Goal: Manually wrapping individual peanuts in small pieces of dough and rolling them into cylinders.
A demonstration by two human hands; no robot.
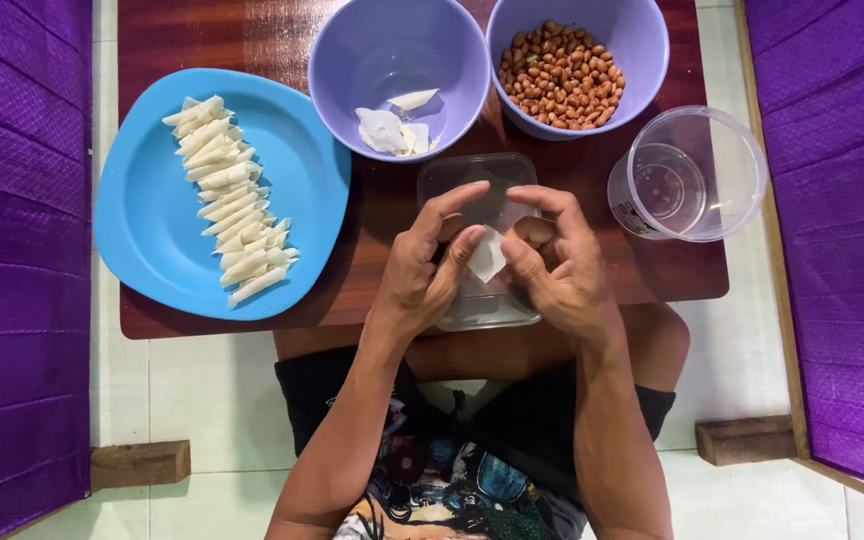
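Left hand (422, 270) and right hand (557, 265) both pinch 1 thin white wrapper (486, 255) over clear lid (472, 185); likely soft, tear-prone, best held at edges.

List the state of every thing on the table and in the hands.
Wrapper: pinched between both hands, partly folded.
Left hand: gripping the wrapper.
Right hand: gripping the wrapper.
Blue plate: holds a row of rolled pieces.
Left bowl: nearly empty, a few wrappers.
Right bowl: full of peanuts.
Round tub: empty, on its side.
Flat clear box: open.
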